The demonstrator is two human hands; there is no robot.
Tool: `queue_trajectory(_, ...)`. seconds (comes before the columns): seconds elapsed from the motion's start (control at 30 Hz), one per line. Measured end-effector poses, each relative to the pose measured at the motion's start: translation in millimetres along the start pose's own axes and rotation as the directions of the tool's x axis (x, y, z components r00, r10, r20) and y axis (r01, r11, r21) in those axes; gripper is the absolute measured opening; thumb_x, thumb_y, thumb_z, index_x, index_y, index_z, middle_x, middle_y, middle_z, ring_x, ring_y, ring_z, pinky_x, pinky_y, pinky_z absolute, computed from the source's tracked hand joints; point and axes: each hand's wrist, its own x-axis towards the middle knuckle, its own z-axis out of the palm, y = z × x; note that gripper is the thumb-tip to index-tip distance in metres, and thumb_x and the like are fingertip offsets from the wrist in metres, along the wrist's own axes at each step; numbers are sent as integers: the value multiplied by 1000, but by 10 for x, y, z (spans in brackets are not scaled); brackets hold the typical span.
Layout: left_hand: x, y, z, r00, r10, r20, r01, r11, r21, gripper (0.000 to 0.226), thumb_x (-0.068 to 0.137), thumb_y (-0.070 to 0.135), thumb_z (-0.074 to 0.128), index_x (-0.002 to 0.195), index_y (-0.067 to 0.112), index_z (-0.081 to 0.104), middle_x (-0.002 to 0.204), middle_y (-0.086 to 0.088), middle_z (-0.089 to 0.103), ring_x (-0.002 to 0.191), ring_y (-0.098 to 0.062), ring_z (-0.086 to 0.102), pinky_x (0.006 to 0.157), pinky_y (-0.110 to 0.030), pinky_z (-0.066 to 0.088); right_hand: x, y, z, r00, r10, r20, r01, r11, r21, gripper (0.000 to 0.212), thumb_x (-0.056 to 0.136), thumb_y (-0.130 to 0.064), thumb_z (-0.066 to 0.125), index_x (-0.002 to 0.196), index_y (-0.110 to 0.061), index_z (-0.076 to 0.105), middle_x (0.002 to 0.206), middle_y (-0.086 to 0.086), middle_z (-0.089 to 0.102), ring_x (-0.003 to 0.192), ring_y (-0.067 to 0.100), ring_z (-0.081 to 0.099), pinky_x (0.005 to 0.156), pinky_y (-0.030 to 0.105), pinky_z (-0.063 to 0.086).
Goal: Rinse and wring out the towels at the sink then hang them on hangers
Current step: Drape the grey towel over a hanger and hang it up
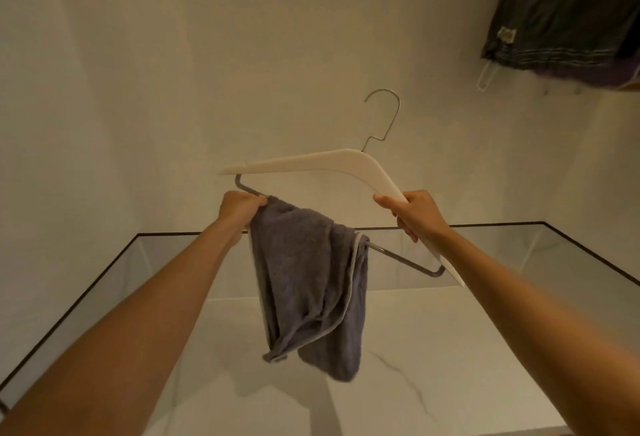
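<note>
Left hand (242,205) grips towel (304,279), right hand (415,214) hanger (311,162) slanting down-right, hook (384,117) up.

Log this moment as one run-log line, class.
stage: hanging | right hand: grips white hanger arm | left hand: pinches grey towel at metal bar | towel: draped, bunched | hook: on nothing

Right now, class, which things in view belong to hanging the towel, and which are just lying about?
Belong to the job: white hanger; grey towel, draped over its bar; left hand, gripping the towel at the bar; right hand, holding the hanger's arm.

Just about: dark striped garment, hanging top right; glass panel; marble surface below.
</note>
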Motion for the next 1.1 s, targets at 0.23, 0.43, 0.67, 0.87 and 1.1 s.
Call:
queue_trajectory(0.23, 76, 70, -95, 939, 121, -321, -89, 990, 112, 26, 91, 17, 57, 67, 7, 57, 79, -12, 58, 83, -31, 59, 79, -38, 48, -10, -36, -173, 999, 10, 44, -9, 999, -37, 33, 84, -39, 64, 69, -10, 58, 56, 4, 51, 41, 13, 43, 38, 22, 34)
queue_trajectory(0.43, 80, 58, -50, 941, 80, -328, 22, 955, 296, 51, 88, 13, 61, 128, -7, 37, 135, -21, 32, 115, -37, 46, 93, -43, 44, 4, 3, -56, 998, 22, 64, -20, 999, -35, 33, 84, -37, 64, 68, -9, 58, 56, 3, 51, 35, 5, 44, 36, 16, 34)
queue_trajectory(0.67, 132, 71, -187, 960, 193, -201, 6, 706, 708, 44, 91, 30, 55, 125, 2, 49, 128, -20, 42, 116, -37, 43, 97, -43, 35, 144, -122, -14, 997, -20, 77, 24, 998, -56, 25, 85, -33, 65, 71, -12, 58, 59, 1, 51, 34, -1, 47, 35, 9, 34)
queue_trajectory(0.87, 117, 202, -205, 906, 418, 66, -230, 357, 905, 54, 81, 20, 67, 125, 4, 40, 131, -17, 32, 116, -32, 40, 95, -42, 35, 228, -86, 62, 991, -13, 130, 25, 996, -86, 29, 84, -31, 67, 87, -2, 62, 62, 2, 53, 39, 1, 48, 37, 10, 35)
queue_trajectory(1.1, -31, 413, 195, 787, 529, 316, -564, 411, 717, 36, 84, 28, 62, 111, 5, 53, 107, -11, 63, 94, -28, 59, 73, -32, 42, 265, -149, 102, 979, -16, 201, 29, 998, -64, 20, 84, -29, 66, 73, -13, 61, 58, 1, 52, 35, 0, 45, 37, 13, 36)
